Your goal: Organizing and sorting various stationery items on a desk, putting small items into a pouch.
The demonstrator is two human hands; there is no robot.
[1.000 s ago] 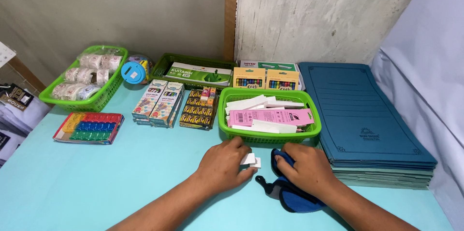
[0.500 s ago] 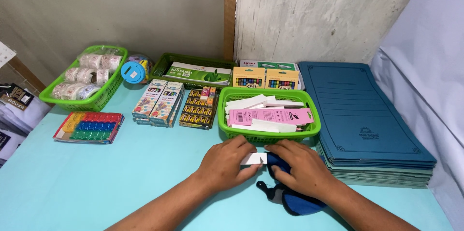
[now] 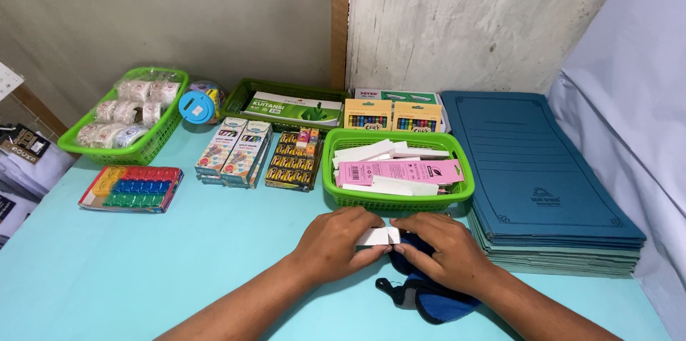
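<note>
- Both hands met in front of the green basket [image 3: 397, 202] on the light blue table [image 3: 179, 269].
- The left hand [image 3: 336, 241] was closed around the left end of a small white box [image 3: 379, 236], with the fingers curled on it.
- The right hand [image 3: 443, 248] pinched the right end of the same box, and its palm lay over a dark blue pouch [image 3: 429, 298].
- The box was held just above the table, near the front wall of the basket and touching both hands; it was perhaps an eraser or a small packet, because the fingers covered most of it.
- The step in hand seemed to be handling this one box between the two hands, maybe opening or checking it, and not yet putting it anywhere.
- The basket already contained similar white boxes and a pink packet [image 3: 400, 169], so the box probably belonged with them.
- The next move would call for a firm grip with one hand and a short lift over the front rim of the basket.
- The pouch lay under the right wrist, so that hand would need to rise clear of it first.
</note>
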